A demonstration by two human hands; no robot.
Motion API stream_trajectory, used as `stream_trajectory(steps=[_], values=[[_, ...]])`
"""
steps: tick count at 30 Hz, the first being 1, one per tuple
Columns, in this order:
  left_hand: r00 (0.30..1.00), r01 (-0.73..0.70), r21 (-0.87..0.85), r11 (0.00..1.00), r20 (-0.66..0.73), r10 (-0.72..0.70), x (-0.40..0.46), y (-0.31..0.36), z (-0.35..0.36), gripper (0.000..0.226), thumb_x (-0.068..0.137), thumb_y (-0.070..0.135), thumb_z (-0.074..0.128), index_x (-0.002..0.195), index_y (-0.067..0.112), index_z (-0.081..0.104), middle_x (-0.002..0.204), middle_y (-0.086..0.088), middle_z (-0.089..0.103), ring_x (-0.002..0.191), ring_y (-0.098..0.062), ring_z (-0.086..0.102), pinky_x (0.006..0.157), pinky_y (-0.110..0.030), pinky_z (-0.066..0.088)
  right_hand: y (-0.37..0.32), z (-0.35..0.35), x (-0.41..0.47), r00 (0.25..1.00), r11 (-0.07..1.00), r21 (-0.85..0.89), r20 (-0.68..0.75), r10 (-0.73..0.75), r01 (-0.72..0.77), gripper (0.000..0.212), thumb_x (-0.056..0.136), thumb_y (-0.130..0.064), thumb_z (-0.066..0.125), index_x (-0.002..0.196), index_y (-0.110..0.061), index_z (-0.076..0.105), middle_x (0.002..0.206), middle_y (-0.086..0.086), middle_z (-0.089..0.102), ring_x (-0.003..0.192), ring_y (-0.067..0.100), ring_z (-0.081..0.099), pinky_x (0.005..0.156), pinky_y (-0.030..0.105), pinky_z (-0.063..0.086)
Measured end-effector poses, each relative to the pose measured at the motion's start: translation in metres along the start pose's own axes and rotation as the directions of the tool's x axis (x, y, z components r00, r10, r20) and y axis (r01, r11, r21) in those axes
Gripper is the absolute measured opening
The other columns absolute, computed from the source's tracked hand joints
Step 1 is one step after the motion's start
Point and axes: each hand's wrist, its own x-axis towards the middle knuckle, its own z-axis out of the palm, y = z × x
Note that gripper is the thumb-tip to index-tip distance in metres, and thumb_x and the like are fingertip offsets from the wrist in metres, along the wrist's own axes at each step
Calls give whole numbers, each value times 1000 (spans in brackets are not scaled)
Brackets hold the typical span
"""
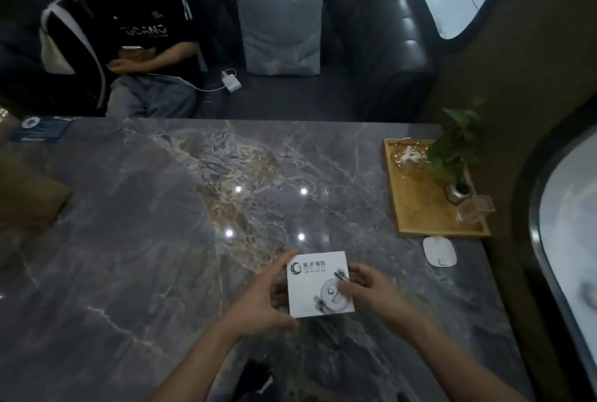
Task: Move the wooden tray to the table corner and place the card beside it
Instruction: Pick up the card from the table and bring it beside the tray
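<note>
Between both hands, a white printed card (318, 285) was held above the marble table (145, 240): left hand (261, 298) gripped its left edge, right hand (368, 291) pinched its right side. Far right beyond them sat the wooden tray (426, 204), at the table's corner.

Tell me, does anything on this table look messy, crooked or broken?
Nothing looks spilled or broken. The wooden tray sits by the far right corner of the grey marble table, though its clear plastic cup pokes past the tray's right edge. Both hands, left and right, hold the white square card.
</note>
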Motion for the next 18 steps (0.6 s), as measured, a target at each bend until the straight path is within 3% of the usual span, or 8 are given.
stream_trajectory(steps=[3,6,9,12,16,18], values=[[998,32,1,1000,63,-32,7,7,15,114,65,-8,84,143,60,36,143,9,53,118,-22,65,82,-43,63,4,-23,-8,998,999,1,33,49,-49,34,87,0,67,121,-2,59,115,19,71,103,34,70,75,37,61],[993,12,0,1000,121,-12,11,15,29,117,67,-7,83,148,58,28,150,14,45,122,-19,63,83,-43,62,10,-44,-14,995,997,18,59,79,-80,38,85,-4,71,121,-4,59,116,17,72,104,34,69,87,49,57],[990,5,-63,998,144,4,20,20,46,120,71,-11,82,153,50,20,154,19,35,124,-18,62,87,-42,61,16,-63,-23,997,994,92,41,62,-66,51,74,-13,83,118,-4,59,112,14,74,101,32,71,78,43,60],[993,25,-140,990,119,-8,28,19,56,119,72,-13,81,152,48,18,151,7,41,126,-18,62,86,-37,60,21,-72,-26,999,985,172,-8,35,-33,72,60,-24,86,121,-1,56,113,17,73,100,35,70,70,39,59],[997,82,-241,967,36,-75,41,14,74,109,66,-2,87,152,37,31,140,-7,56,118,-26,66,85,-41,60,22,-86,-34,999,959,283,-36,6,4,59,68,-14,80,120,-1,56,113,18,72,97,36,71,66,40,60],[995,95,-262,960,7,-96,48,13,85,103,59,12,90,148,23,41,137,-8,62,118,-22,67,87,-35,59,21,-93,-39,998,951,308,-65,4,16,54,69,-11,77,118,-1,55,111,17,73,92,34,73,61,37,59]])
